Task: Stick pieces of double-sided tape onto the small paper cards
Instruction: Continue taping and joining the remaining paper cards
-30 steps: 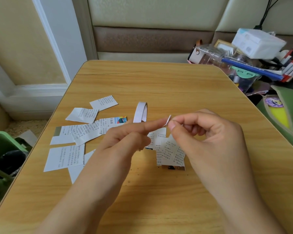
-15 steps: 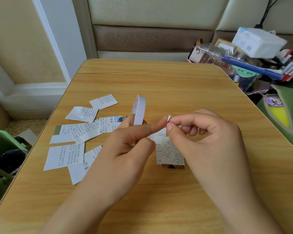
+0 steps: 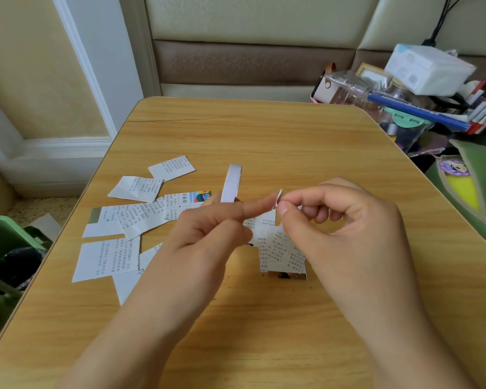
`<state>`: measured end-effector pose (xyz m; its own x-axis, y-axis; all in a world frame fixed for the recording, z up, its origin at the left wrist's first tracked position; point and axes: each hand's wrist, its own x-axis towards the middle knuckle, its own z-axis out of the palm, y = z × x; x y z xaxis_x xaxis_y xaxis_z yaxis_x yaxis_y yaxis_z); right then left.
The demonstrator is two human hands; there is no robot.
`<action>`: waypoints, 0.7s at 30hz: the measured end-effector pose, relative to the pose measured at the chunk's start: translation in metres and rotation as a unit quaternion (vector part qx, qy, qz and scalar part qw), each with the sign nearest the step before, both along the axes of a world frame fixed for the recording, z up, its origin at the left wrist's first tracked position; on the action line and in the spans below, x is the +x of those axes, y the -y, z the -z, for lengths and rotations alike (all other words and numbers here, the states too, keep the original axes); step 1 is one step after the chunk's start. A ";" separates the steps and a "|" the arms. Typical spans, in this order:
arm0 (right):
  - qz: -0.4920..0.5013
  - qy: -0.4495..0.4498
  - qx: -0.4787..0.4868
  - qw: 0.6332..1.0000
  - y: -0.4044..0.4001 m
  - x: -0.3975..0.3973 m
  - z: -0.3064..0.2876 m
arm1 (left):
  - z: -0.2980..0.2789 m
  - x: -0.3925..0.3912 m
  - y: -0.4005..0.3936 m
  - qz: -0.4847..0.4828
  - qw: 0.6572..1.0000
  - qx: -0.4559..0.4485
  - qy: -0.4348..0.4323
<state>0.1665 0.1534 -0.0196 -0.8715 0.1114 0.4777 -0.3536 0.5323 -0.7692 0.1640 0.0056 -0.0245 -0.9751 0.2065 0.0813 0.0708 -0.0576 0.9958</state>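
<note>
Above the wooden table (image 3: 264, 136), my right hand (image 3: 345, 234) pinches a tiny white piece of tape (image 3: 279, 197) between thumb and forefinger. The extended forefinger of my left hand (image 3: 208, 242) touches that piece from the left. A white tape roll (image 3: 231, 183) stands upright just behind my left hand, which seems to hold its hidden lower end. Below both hands lie a few overlapping printed paper cards (image 3: 281, 248). Several more cards (image 3: 129, 217) are scattered on the table's left side.
A cluttered heap with a white box (image 3: 427, 68), a blue pen (image 3: 415, 110) and clear plastic packaging sits off the table's far right corner. A green bag (image 3: 477, 181) lies at the right edge, and a green bin (image 3: 3, 237) stands on the floor at left.
My left hand has lifted, and the tape roll rose and turned with it. My right hand keeps pinching the small tape piece in nearly the same spot.
</note>
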 end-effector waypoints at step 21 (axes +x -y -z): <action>0.034 -0.036 0.037 0.998 0.004 -0.002 0.003 | -0.001 0.002 -0.002 0.000 0.998 -0.053 -0.038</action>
